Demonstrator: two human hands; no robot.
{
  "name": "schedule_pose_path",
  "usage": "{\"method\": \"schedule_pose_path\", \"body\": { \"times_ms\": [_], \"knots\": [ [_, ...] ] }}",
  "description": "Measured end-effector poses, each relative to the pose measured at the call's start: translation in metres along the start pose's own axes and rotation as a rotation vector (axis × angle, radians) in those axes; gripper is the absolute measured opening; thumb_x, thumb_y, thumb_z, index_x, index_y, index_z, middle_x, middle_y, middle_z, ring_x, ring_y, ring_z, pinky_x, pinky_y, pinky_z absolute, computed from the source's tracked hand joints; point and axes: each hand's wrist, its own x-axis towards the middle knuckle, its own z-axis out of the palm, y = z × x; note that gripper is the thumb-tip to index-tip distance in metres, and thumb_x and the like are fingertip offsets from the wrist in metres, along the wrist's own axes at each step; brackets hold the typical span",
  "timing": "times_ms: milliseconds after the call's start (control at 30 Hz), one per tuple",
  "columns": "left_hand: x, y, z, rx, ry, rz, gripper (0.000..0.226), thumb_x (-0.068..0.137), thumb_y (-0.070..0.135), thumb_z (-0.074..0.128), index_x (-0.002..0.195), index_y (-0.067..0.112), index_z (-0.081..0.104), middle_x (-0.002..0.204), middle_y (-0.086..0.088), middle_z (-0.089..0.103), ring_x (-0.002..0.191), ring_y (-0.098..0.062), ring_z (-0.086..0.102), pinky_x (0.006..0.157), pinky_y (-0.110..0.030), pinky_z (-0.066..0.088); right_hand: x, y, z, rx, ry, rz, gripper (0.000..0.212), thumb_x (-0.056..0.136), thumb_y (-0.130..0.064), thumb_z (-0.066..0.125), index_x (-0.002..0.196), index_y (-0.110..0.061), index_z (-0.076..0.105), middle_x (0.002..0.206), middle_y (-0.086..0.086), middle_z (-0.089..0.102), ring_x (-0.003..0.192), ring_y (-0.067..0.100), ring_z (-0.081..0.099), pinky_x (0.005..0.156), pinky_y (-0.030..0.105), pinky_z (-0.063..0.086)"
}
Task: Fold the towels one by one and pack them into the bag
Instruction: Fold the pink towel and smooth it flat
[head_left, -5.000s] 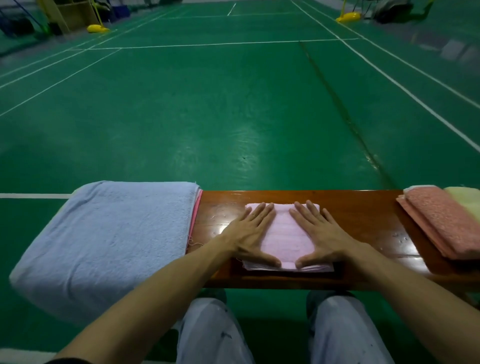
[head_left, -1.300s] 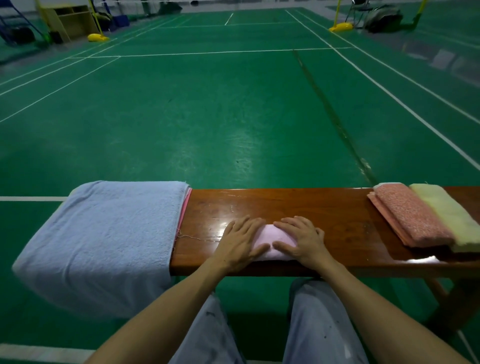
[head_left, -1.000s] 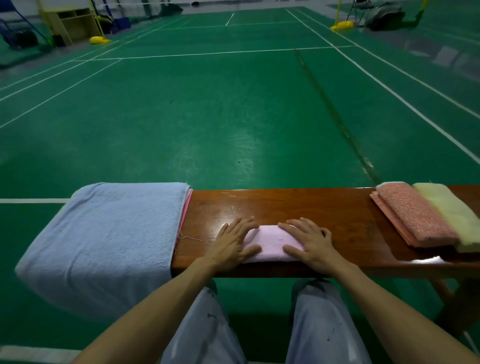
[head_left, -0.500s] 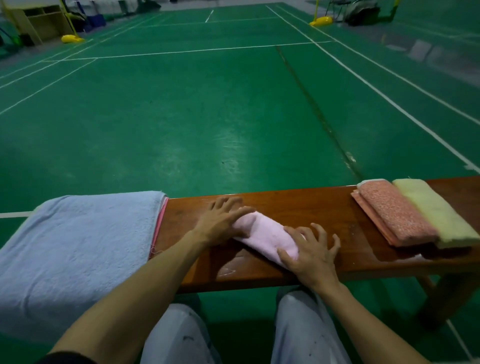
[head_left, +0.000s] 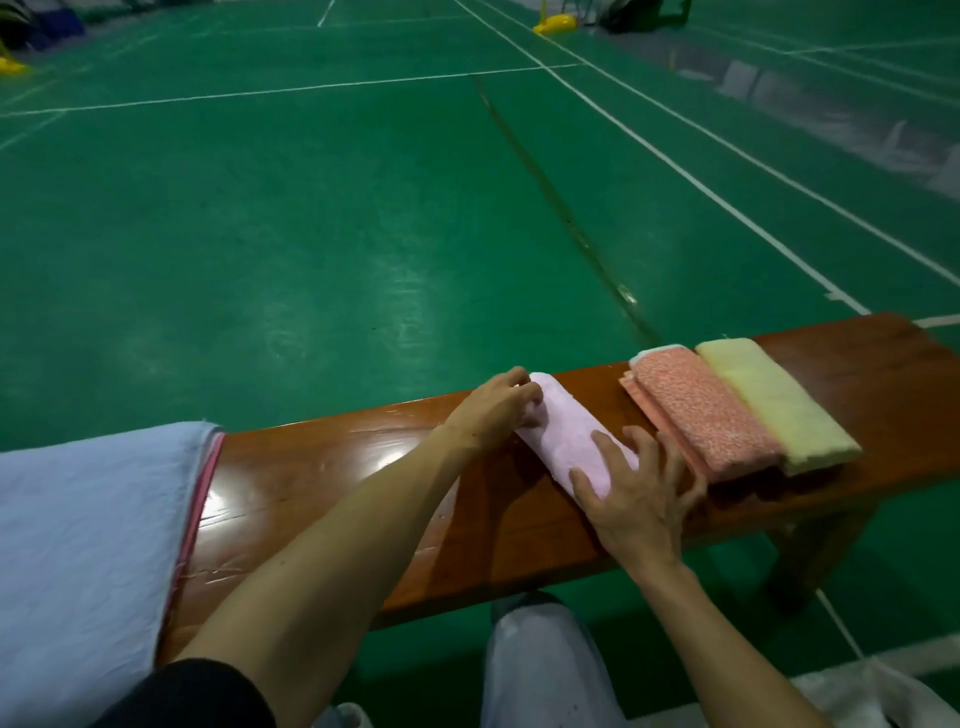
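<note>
The left hand (head_left: 493, 410) reaches across the bench with its fingers curled over the far end of the pink towel (head_left: 566, 434), gripping it there. The right hand (head_left: 639, 493) caps the towel's near end: the thumb lies against the near-left edge, the forefinger rests along the top, and the other fingers spread, lightly bent, down the right side. Both hands thus hold the one towel, which is folded into a narrow bundle and lies slantwise on the wooden bench (head_left: 337, 483).

Just to the right of the right hand's fingers sits a folded salmon towel (head_left: 701, 415), and touching its far side a folded pale yellow towel (head_left: 769, 400), both slanted much like the pink one. At the bench's left end a large light blue towel (head_left: 78, 519) is draped over the edge, with a pink hem (head_left: 200, 499) showing beneath it. Some white material (head_left: 883, 691) lies on the floor at lower right (what it is cannot be told). Behind the bench stretches a green court floor (head_left: 311, 208) with white lines.
</note>
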Motion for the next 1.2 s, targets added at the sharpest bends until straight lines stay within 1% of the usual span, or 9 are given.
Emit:
{"method": "schedule_pose_path", "body": {
  "times_ms": [167,267,333,433,533,633,867,1067,1200],
  "knots": [
    [0.032,0.019,0.020,-0.048,-0.023,-0.006,0.028,0.093,0.025,0.062,0.113,0.006,0.061,0.110,-0.012,0.053,0.095,-0.029,0.054,0.083,-0.042,0.050,0.010,0.018,-0.005,-0.025,0.051,0.008,0.052,0.083,-0.054,0.038,0.117,-0.027,0.067,0.130,0.010,0.053,0.125,0.034,0.035,0.094,0.065,0.031],
    [0.045,0.042,0.032,-0.331,0.017,-0.135,0.034,0.085,0.039,0.058,0.111,0.018,0.057,0.099,-0.004,0.060,0.092,-0.029,0.060,0.091,-0.055,0.051,0.015,0.026,-0.011,-0.080,0.107,0.005,0.047,0.082,-0.048,0.041,0.110,-0.025,0.070,0.128,0.010,0.052,0.118,0.034,0.039,0.087,0.060,0.037],
    [0.054,0.047,0.039,-0.411,0.037,-0.126,0.039,0.083,0.043,0.055,0.113,0.018,0.055,0.097,-0.002,0.062,0.092,-0.027,0.062,0.092,-0.057,0.051,0.018,0.030,-0.015,-0.095,0.156,0.025,0.042,0.079,-0.045,0.049,0.109,-0.024,0.071,0.129,0.012,0.052,0.115,0.034,0.038,0.086,0.059,0.038],
    [0.067,0.051,0.032,-0.227,0.018,-0.029,0.032,0.091,0.031,0.057,0.116,0.011,0.058,0.103,-0.006,0.059,0.092,-0.022,0.056,0.090,-0.045,0.050,0.023,0.034,-0.021,-0.101,0.209,0.026,0.053,0.071,-0.045,0.061,0.119,-0.024,0.066,0.136,0.014,0.044,0.123,0.036,0.035,0.089,0.062,0.036],
    [0.073,0.041,0.034,-0.050,-0.036,0.091,0.027,0.094,0.025,0.061,0.116,0.011,0.062,0.118,-0.012,0.052,0.102,-0.025,0.051,0.086,-0.035,0.046,0.028,0.036,-0.022,-0.091,0.110,0.103,0.075,0.074,-0.051,0.059,0.142,-0.023,0.047,0.155,0.012,0.028,0.143,0.035,0.020,0.103,0.066,0.024],
    [0.075,0.042,0.034,-0.122,-0.027,0.056,0.027,0.093,0.025,0.061,0.117,0.013,0.062,0.124,-0.008,0.050,0.113,-0.025,0.046,0.094,-0.038,0.045,0.027,0.035,-0.015,-0.067,-0.045,0.185,0.086,0.080,-0.060,0.042,0.154,-0.020,0.027,0.164,0.010,0.013,0.151,0.031,0.004,0.113,0.062,0.010],
    [0.075,0.038,0.027,-0.152,-0.061,0.046,0.030,0.095,0.025,0.058,0.123,0.014,0.061,0.129,-0.007,0.049,0.120,-0.022,0.042,0.097,-0.034,0.040,0.027,0.035,-0.017,-0.098,-0.110,0.173,0.082,0.081,-0.064,0.028,0.151,-0.022,0.033,0.162,0.005,0.021,0.149,0.027,0.013,0.111,0.054,0.012],
    [0.075,0.041,0.020,-0.160,-0.104,0.010,0.035,0.094,0.023,0.060,0.128,0.014,0.060,0.135,-0.006,0.053,0.124,-0.023,0.044,0.101,-0.036,0.039,0.033,0.033,-0.031,-0.083,-0.200,0.188,0.072,0.091,-0.062,0.043,0.152,-0.026,0.028,0.164,0.002,0.011,0.150,0.026,0.003,0.115,0.056,0.010],
    [0.060,0.037,0.004,-0.155,-0.136,0.001,0.050,0.086,0.023,0.072,0.132,0.014,0.057,0.140,-0.006,0.051,0.128,-0.023,0.045,0.109,-0.036,0.035,0.035,0.025,-0.043,-0.053,-0.231,0.208,0.074,0.090,-0.068,0.041,0.151,-0.029,0.027,0.164,0.004,0.010,0.151,0.029,-0.001,0.116,0.059,0.005]
  ]
}}
